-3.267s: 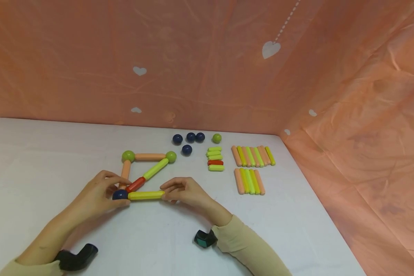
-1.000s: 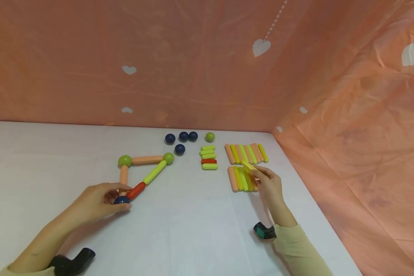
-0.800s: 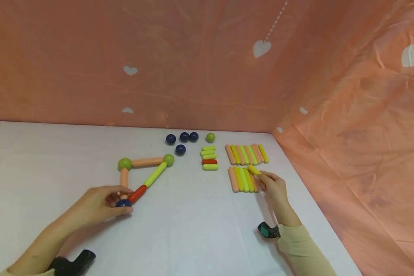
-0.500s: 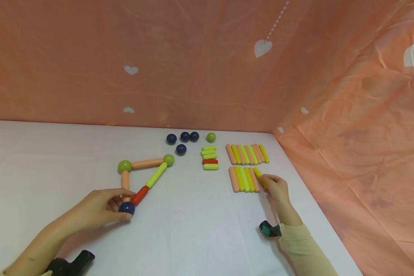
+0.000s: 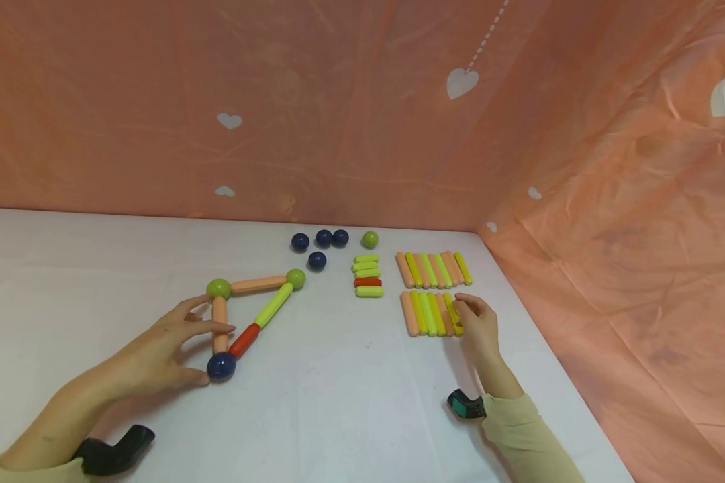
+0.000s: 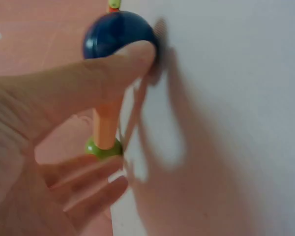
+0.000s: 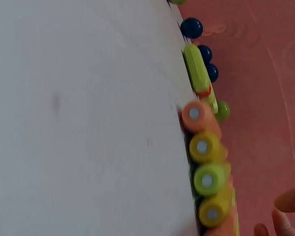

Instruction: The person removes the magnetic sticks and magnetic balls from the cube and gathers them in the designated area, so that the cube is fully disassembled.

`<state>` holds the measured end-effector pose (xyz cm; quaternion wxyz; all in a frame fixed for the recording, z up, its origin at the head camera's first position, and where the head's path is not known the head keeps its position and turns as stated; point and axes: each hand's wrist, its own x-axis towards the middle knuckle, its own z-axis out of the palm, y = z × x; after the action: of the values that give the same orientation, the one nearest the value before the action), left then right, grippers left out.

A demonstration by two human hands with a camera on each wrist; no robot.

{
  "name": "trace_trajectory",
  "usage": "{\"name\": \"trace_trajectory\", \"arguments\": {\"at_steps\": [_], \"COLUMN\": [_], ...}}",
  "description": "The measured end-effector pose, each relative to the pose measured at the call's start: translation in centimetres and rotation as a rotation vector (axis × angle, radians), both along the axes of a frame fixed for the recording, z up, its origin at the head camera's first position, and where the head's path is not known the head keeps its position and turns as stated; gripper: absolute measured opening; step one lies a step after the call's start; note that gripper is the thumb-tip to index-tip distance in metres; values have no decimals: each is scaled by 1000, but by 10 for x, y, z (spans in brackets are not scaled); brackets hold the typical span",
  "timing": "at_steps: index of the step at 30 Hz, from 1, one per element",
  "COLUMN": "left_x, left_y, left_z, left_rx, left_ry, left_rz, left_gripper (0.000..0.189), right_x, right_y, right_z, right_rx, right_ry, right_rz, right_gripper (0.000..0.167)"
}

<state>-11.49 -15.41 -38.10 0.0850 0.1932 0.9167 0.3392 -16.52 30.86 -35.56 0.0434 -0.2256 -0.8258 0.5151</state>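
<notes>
My left hand (image 5: 163, 349) is spread over the near left corner of a four-sided frame of sticks and balls. Its thumb lies at the dark blue ball (image 5: 221, 366), and the other fingers reach over the peach stick (image 5: 220, 318). In the left wrist view the thumb covers part of that ball (image 6: 120, 34). A red stick (image 5: 244, 340) and a lime stick (image 5: 274, 305) run diagonally to a green ball (image 5: 295, 279). My right hand (image 5: 482, 332) is beside a yellow stick (image 5: 450, 308) at the right end of the near row, fingers loosely parted in the right wrist view.
A far row of long sticks (image 5: 433, 270) lies behind the near row (image 5: 424, 314). Short lime sticks and a short red stick (image 5: 368, 282) are stacked left of these. Several loose blue balls (image 5: 317, 261) and one green ball (image 5: 370, 239) sit near the pink cloth backdrop.
The right hand has taken the yellow stick off the frame's near side, carried it right, laid it at the near row's end and loosened. The left hand's fingers have spread from the blue ball.
</notes>
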Motion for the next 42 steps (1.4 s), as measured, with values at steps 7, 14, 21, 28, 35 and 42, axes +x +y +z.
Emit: {"name": "trace_trajectory", "arguments": {"at_steps": [7, 14, 21, 28, 35, 42], "left_x": [-1, -2, -2, -1, -4, -4], "left_y": [2, 9, 22, 39, 42, 18], "left_z": [-3, -1, 0, 5, 8, 9], "left_rx": [-3, 18, -7, -28, 5, 62], "left_ry": [127, 199, 247, 234, 202, 251], "left_rz": [7, -15, -24, 32, 40, 95], "left_gripper": [59, 38, 24, 20, 26, 34], "right_x": [-1, -1, -1, 3, 4, 11], "right_y": [-23, -45, -71, -95, -114, -137], "right_z": [2, -2, -7, -12, -15, -16], "right_rx": [-69, -101, -134, -145, -167, -176], "right_ry": [76, 117, 110, 104, 94, 40], "right_rz": [53, 137, 257, 398, 513, 744], "right_gripper": [29, 26, 24, 22, 21, 29]}}
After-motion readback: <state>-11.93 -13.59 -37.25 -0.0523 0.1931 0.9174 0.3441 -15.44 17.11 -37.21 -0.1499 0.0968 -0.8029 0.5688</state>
